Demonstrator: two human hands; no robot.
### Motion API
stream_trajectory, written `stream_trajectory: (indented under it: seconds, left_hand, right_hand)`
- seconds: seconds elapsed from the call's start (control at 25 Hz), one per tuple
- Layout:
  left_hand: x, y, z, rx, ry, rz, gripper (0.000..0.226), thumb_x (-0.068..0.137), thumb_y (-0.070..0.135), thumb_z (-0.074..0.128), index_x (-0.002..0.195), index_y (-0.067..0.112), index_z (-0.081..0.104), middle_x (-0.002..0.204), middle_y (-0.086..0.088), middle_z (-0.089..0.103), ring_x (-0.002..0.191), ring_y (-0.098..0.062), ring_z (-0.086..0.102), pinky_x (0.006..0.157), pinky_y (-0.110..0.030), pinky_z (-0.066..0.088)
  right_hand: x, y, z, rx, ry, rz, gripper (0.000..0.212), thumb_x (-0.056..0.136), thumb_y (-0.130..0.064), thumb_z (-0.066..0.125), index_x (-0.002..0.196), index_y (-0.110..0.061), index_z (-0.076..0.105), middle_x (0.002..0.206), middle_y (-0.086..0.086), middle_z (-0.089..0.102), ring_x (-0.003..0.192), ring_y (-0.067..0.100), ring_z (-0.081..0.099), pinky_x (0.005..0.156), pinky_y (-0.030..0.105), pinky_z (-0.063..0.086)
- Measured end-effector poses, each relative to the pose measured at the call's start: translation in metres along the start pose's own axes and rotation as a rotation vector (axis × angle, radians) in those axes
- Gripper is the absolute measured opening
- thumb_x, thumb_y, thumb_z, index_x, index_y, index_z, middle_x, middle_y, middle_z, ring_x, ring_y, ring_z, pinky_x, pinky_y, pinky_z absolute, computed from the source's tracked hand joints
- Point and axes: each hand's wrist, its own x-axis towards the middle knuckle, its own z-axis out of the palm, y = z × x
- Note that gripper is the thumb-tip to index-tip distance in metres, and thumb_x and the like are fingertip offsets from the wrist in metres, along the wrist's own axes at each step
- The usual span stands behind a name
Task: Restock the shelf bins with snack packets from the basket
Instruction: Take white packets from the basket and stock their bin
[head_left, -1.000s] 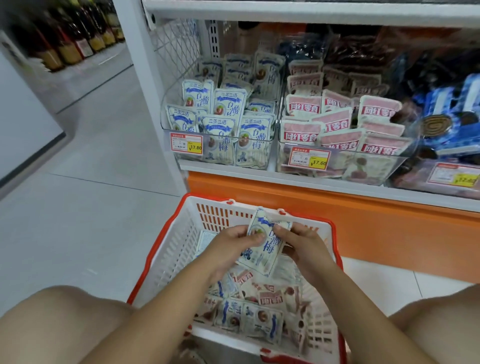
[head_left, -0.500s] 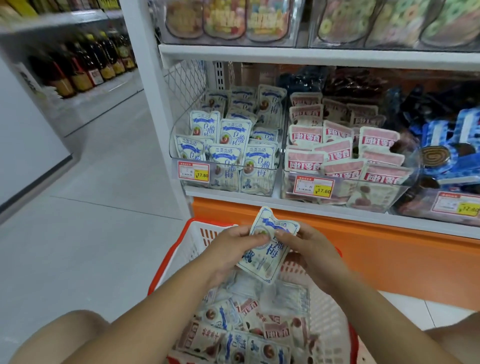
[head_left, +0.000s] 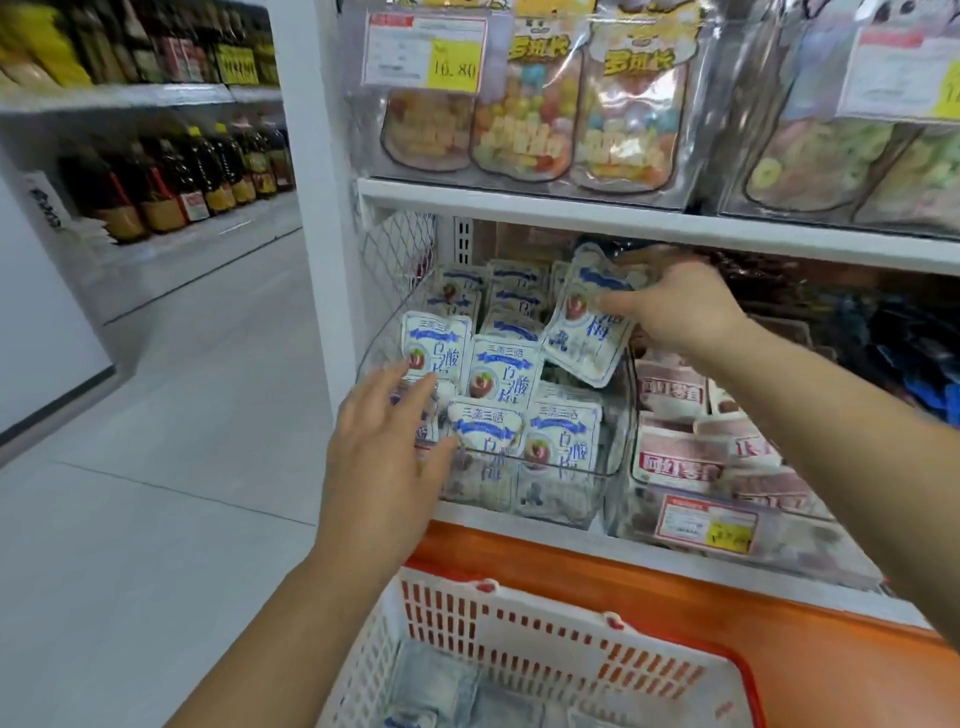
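Evidently the restocking is under way but not finished. The right hand (head_left: 680, 306) grips one blue-and-white snack packet (head_left: 582, 338) by its upper edge, thumb on the face and fingers curled behind it, and holds it tilted above the back half of the left clear bin (head_left: 597, 470). The packet is not yet set down among the others. The left hand (head_left: 384, 441) is open, with fingers spread and straight. It lies against the front-left packets of that same bin, seemingly steadying or parting them.

That bin already looks well filled. Matching stocked packets (head_left: 506, 374) stand in several overlapping rows from the clear front wall to the back, so little room seems left. Just beside it on the right, a second clear bin (head_left: 649, 519) holds pink-labelled packets (head_left: 675, 462), also stacked high, with a price tag on its front.

Below the shelf, the white basket (head_left: 524, 618) with its red rim shows only its near corner. A few pale packets (head_left: 441, 686) lie blurred on its bottom, so there is more to shelve, though how many cannot be told. Judging from this, the step in hand is placing this one packet, and several more trips to the basket remain.
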Motion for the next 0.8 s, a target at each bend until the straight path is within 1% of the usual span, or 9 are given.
stream_trajectory:
  seconds: [0.08,0.12,0.2,0.32,0.44,0.52,0.64,0.72,0.8]
  left_hand:
    - [0.006,-0.012,0.004,0.026,-0.049,-0.006,0.068,0.089,0.037,0.065,0.149,0.026,0.035,0.158,0.005,0.025,0.145,-0.016,0.015,0.117,-0.035,0.019]
    - [0.01,-0.016,0.004,0.016,-0.072,-0.01,0.071,0.089,0.039,0.064,0.15,0.028,0.031,0.159,0.007,0.022,0.145,-0.015,0.013,0.117,-0.035,0.019]
    - [0.016,-0.021,0.004,-0.014,-0.117,-0.03,0.075,0.089,0.044,0.061,0.152,0.033,0.023,0.16,0.012,0.015,0.146,-0.012,0.01,0.117,-0.035,0.02]
    - [0.021,-0.02,0.006,-0.029,-0.136,-0.048,0.076,0.088,0.052,0.053,0.153,0.035,0.017,0.161,0.016,0.008,0.146,-0.009,0.005,0.117,-0.032,0.017]
    - [0.024,-0.019,0.008,-0.038,-0.138,-0.036,0.077,0.083,0.06,0.039,0.153,0.034,0.018,0.16,0.016,0.01,0.146,-0.008,0.004,0.114,-0.028,0.013]
    - [0.026,-0.019,0.009,-0.038,-0.144,-0.031,0.081,0.079,0.063,0.035,0.153,0.035,0.018,0.16,0.018,0.01,0.146,-0.008,0.003,0.114,-0.029,0.014]
    - [0.026,-0.021,0.011,-0.042,-0.137,-0.03,0.081,0.079,0.063,0.036,0.153,0.037,0.016,0.16,0.019,0.007,0.144,-0.005,0.001,0.115,-0.03,0.018]
    - [0.025,-0.024,0.013,-0.044,-0.131,-0.017,0.078,0.082,0.061,0.039,0.152,0.037,0.016,0.159,0.02,0.008,0.144,-0.004,0.001,0.113,-0.028,0.016]
    - [0.023,-0.027,0.014,-0.048,-0.113,0.004,0.075,0.086,0.055,0.048,0.152,0.037,0.018,0.159,0.019,0.01,0.144,-0.005,0.003,0.112,-0.027,0.014]
  right_hand:
    - [0.034,-0.005,0.007,-0.212,-0.067,0.028,0.045,0.086,-0.037,0.072,0.123,-0.015,0.058,0.111,-0.001,0.062,0.092,0.012,0.056,0.074,0.017,0.042]
    - [0.05,-0.006,0.011,-0.304,-0.11,0.038,0.05,0.088,-0.035,0.07,0.131,-0.013,0.055,0.126,0.004,0.058,0.106,0.018,0.056,0.081,0.02,0.041]
    - [0.076,-0.005,0.017,-0.428,-0.205,0.084,0.053,0.092,-0.029,0.065,0.138,-0.01,0.049,0.14,0.012,0.05,0.123,0.027,0.05,0.089,0.026,0.038]
    - [0.102,0.003,0.021,-0.545,-0.267,0.134,0.051,0.092,-0.027,0.065,0.136,-0.007,0.051,0.142,0.014,0.048,0.126,0.029,0.049,0.089,0.03,0.038]
    - [0.107,0.012,0.029,-0.531,-0.246,0.048,0.049,0.084,-0.03,0.074,0.128,-0.014,0.059,0.136,0.007,0.053,0.109,0.02,0.053,0.082,0.025,0.039]
    - [0.107,0.017,0.033,-0.472,-0.239,-0.026,0.049,0.085,-0.029,0.073,0.131,-0.021,0.058,0.143,0.004,0.048,0.118,0.02,0.05,0.086,0.022,0.037]
    - [0.114,0.03,0.033,-0.609,-0.245,-0.057,0.056,0.083,-0.047,0.07,0.134,-0.026,0.057,0.149,0.0,0.045,0.135,0.023,0.043,0.11,0.033,0.036]
    - [0.113,0.036,0.031,-0.657,-0.227,-0.038,0.059,0.079,-0.054,0.071,0.132,-0.033,0.058,0.148,0.001,0.046,0.134,0.025,0.045,0.107,0.037,0.04]
    - [0.109,0.043,0.035,-0.75,-0.235,-0.034,0.058,0.08,-0.059,0.067,0.134,-0.043,0.053,0.153,0.005,0.037,0.139,0.031,0.034,0.102,0.037,0.04]
